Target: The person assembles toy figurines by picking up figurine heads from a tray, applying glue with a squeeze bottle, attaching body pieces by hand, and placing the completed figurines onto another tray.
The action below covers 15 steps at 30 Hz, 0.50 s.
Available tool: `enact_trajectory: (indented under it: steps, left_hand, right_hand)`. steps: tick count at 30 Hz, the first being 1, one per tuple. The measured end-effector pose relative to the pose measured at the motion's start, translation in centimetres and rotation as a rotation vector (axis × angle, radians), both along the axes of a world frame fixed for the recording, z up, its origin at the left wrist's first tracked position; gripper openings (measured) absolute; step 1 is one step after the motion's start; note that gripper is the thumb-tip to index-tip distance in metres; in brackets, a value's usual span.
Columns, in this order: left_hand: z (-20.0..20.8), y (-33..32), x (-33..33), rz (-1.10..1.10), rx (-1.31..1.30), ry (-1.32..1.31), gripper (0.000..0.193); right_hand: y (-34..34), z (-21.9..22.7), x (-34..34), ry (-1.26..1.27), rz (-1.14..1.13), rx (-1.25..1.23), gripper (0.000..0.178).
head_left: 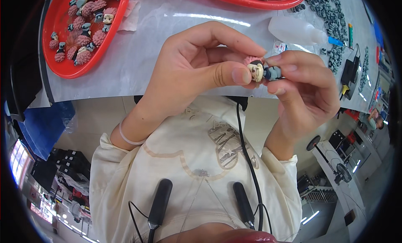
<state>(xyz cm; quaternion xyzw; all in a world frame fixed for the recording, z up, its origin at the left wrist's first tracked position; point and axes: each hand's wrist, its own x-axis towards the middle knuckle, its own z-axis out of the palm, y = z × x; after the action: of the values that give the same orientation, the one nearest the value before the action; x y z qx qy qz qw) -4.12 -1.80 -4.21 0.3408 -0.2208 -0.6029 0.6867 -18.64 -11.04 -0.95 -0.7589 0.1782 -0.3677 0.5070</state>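
Pink-haired and grey-bodied, the small figurine [256,71] lies sideways between my hands, just inside the near edge of the tabletop [144,46]. My left hand [190,63] pinches the head between thumb and fingers; my right hand [310,84] grasps the body by the fingertips. Leftward, grey surface stretches to the rim of the red tray [67,72]; beyond my right knuckles, a white squeeze bottle [295,31] narrows the room.
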Motion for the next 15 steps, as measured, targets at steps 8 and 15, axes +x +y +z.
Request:
enact_trajectory:
  steps: [8,15]
  left_hand:
    - [-0.2,0.2,0.1,-0.006,0.045,0.053,0.039]
    - [-0.2,0.2,0.2,0.0,0.012,-0.002,0.034]
  right_hand:
    - [0.6,0.8,0.6,0.07,-0.054,-0.258,0.019]
    - [1.0,1.1,0.7,0.099,-0.055,-0.228,0.017]
